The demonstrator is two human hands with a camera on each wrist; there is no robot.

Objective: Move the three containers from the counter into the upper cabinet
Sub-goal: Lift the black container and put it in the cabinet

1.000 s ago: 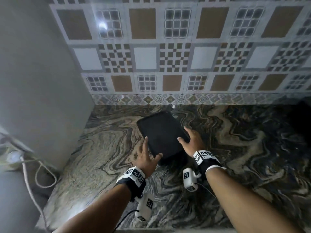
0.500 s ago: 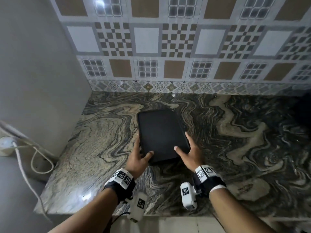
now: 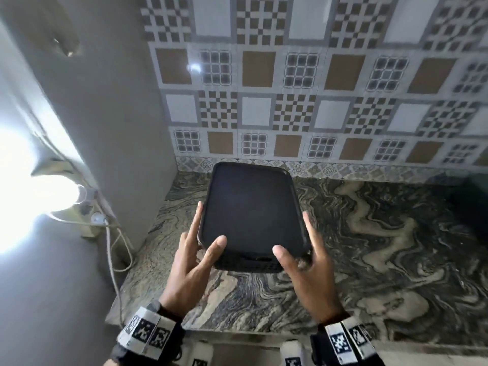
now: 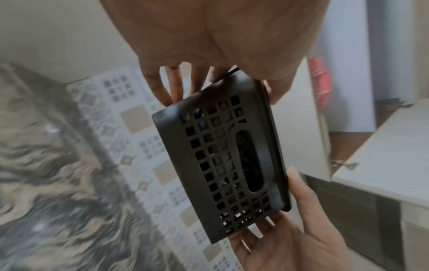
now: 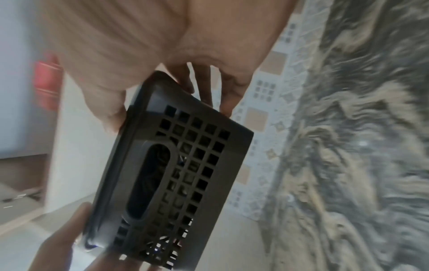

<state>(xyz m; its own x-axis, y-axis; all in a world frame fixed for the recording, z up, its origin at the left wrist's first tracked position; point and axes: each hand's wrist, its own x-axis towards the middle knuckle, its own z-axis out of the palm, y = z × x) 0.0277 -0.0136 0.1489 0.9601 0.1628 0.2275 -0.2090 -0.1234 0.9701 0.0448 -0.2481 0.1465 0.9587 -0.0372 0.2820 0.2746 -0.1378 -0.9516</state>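
Hands clamp a black lidded container [image 3: 252,207] between them, above the marbled table [image 3: 369,247] and before the patterned tile wall [image 3: 303,88]. Left hand [image 3: 191,262] has its thumb on the lid's near left corner and fingers along the left side; right hand [image 3: 310,265] mirrors it. Wrist views show the latticed end wall with an oval handle slot [image 4: 252,161].

The marble counter [image 3: 369,247] and tiled wall [image 3: 303,75] are viewed from the head downward and forward, while the black latticed container [image 4: 223,157], shared by all three views, is seen close from each wrist, along the palm.
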